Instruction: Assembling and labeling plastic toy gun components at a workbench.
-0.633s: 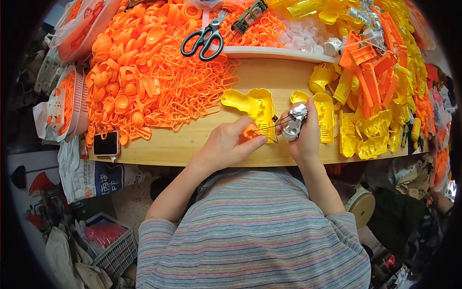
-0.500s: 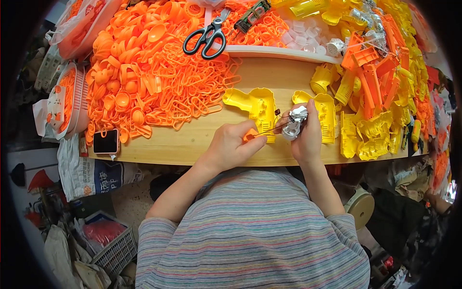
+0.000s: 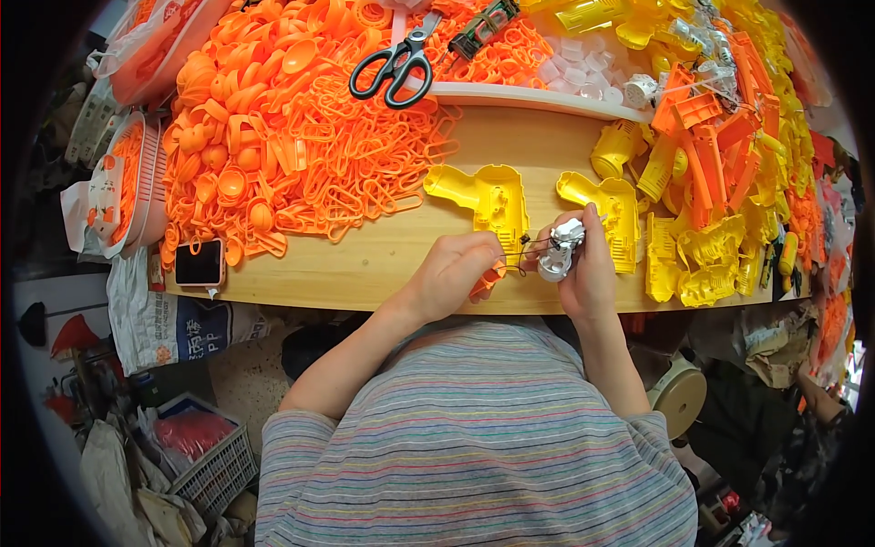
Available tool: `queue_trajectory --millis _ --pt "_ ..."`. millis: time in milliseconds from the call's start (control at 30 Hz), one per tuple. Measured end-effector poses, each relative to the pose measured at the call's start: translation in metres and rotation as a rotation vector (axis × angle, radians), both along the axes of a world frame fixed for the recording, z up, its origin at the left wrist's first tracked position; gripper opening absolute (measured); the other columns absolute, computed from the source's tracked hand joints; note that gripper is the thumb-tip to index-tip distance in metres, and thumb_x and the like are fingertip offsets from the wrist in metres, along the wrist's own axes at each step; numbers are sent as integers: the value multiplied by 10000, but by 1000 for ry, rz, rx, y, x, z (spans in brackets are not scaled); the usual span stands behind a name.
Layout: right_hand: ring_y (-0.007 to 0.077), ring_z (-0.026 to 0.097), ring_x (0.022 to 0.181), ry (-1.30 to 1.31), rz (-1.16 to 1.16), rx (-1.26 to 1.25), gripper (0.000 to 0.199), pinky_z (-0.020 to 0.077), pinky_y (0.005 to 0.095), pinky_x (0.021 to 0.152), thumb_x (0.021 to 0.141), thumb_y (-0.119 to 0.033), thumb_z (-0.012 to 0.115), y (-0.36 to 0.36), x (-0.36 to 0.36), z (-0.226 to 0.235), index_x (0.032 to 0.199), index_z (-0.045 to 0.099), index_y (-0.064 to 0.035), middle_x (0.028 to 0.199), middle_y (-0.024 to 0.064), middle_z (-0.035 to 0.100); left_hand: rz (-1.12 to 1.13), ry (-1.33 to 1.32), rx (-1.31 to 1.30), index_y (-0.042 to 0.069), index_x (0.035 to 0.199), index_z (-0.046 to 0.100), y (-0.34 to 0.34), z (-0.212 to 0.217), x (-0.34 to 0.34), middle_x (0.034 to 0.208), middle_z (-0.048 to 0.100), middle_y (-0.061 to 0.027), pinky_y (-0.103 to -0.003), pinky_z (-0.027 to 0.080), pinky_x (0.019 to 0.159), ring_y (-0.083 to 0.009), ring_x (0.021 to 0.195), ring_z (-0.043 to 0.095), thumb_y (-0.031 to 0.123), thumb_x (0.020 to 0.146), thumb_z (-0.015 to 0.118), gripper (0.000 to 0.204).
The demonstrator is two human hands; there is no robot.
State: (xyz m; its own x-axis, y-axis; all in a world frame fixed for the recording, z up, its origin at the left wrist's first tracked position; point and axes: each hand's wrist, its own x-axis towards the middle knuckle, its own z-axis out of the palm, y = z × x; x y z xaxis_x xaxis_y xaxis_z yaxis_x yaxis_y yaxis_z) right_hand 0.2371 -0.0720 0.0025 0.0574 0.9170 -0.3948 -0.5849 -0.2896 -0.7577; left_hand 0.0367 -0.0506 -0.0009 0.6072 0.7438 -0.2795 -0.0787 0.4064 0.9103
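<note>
Right grip (image 3: pixel 589 277) on silvery mechanism (image 3: pixel 558 252)

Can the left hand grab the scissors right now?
Probably yes: nothing covers the scissors, and they look within arm's reach. But the left hand is pinching an orange piece, so it would likely have to put that down first.

A pale wood-grained table (image 3: pixel 351 263) has a yellow pistol-shaped housing half (image 3: pixel 499 205) lying just beyond the left hand (image 3: pixel 456 276); a similar yellow half (image 3: pixel 622 223) lies just beyond the right hand (image 3: pixel 588 278). Well left of the left hand lie a heap of orange plastic parts (image 3: pixel 301 146) and a dark-screened phone (image 3: pixel 199 263). Right of the right hand, yellow housings (image 3: pixel 714 260) pile up; beyond both hands sits a white-rimmed tray (image 3: pixel 538 98).
</note>
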Motion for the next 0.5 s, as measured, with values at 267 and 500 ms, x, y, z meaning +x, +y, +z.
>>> queue_trajectory --millis 267,500 --pt "218 591 653 236 -73 -135 433 538 396 616 1016 -487 375 2 0 -6 857 539 -119 690 64 574 -36 210 173 38 882 609 5 -5 16 727 568 -10 -246 447 574 -78 637 523 209 954 560 192" --pt "215 539 632 303 -126 -150 430 470 377 590 1010 -484 392 -1 11 -8 828 544 -126 672 55 552 -9 364 725 41 934 612 2 12 24 785 598 -52 -290 488 622 -155 700 610 109 761 758 237"
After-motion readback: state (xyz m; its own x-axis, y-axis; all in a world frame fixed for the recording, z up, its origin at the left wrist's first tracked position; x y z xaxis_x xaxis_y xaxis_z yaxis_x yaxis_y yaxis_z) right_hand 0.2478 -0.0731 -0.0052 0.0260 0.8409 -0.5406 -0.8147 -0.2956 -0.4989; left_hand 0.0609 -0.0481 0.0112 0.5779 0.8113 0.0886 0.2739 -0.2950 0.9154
